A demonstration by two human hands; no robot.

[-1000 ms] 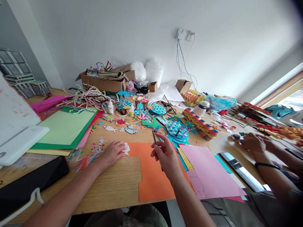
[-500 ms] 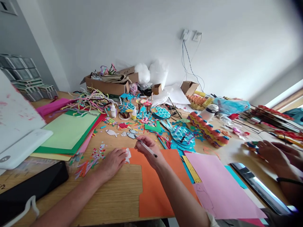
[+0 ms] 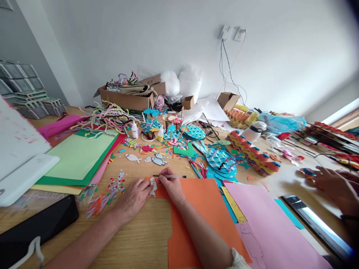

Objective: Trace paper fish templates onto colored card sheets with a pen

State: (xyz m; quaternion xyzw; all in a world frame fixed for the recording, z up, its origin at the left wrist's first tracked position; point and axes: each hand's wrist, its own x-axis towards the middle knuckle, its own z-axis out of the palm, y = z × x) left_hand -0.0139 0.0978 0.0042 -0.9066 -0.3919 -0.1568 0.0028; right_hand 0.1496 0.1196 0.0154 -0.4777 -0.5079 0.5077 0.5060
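My left hand (image 3: pixel 136 196), fingers curled and close together, presses a small white paper fish cutout (image 3: pixel 153 186) onto the upper left corner of an orange paper sheet (image 3: pixel 202 209). Just right of the cutout, my right hand (image 3: pixel 171 185) is closed around a pen (image 3: pixel 180 176). Its dark tip points left, close to the top of the cutout; whether it touches the paper I cannot tell. A section of the orange sheet's lower left side is cut away. Beyond my hands lie grey and white fish cutouts (image 3: pixel 132 158) on the table.
Paper strips (image 3: pixel 102 200) and a black phone (image 3: pixel 42 220) lie left, near stacked coloured paper (image 3: pixel 81 157). Glue bottles (image 3: pixel 134 130) stand farther back. On the right are pink paper (image 3: pixel 269 220), a painted egg-carton strip (image 3: pixel 252 153) and another person's hands (image 3: pixel 331 183).
My right hand has lowered and turned, bringing the pen from a raised slant to nearly level beside the fish cutout. My left hand stays on the cutout. The view has shifted slightly.
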